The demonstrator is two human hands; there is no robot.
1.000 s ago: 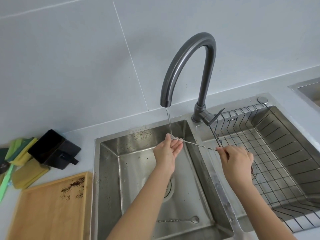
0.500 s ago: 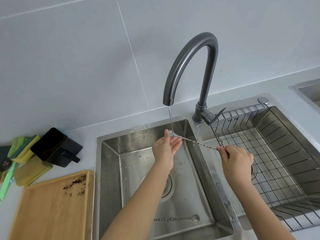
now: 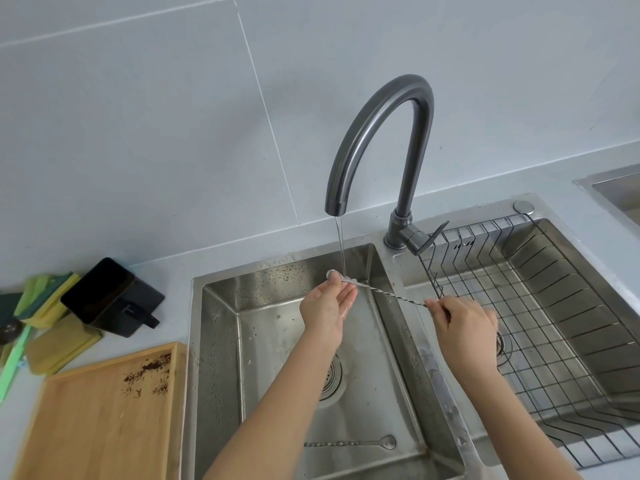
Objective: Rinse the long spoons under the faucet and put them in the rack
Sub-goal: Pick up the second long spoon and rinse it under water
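Item: long spoon (image 3: 388, 293), held across the left basin (image 3: 277, 344). I see its bowl end under the thin stream from the faucet (image 3: 381, 133), resting on the fingers of my left hand (image 3: 327, 308), which lies mostly open with the thumb pressing the bowl. My right hand (image 3: 464, 327) is closed in a pinch on the handle end, over the divider near the rack (image 3: 540, 306).

Handling, as I judge it: light, stiff metal, thin, slippery when wet. The twisted shaft offers the surest grip; the smooth bowl would slide.

Item: second long spoon (image 3: 349, 444), same twisted shaft and round bowl, flat on the basin floor near the front wall, untouched.

Materials: brushed steel basin, spotted with droplets; dark matte curved faucet; black wire grid rack seated in the right basin; pale smooth table (image 3: 166, 282).
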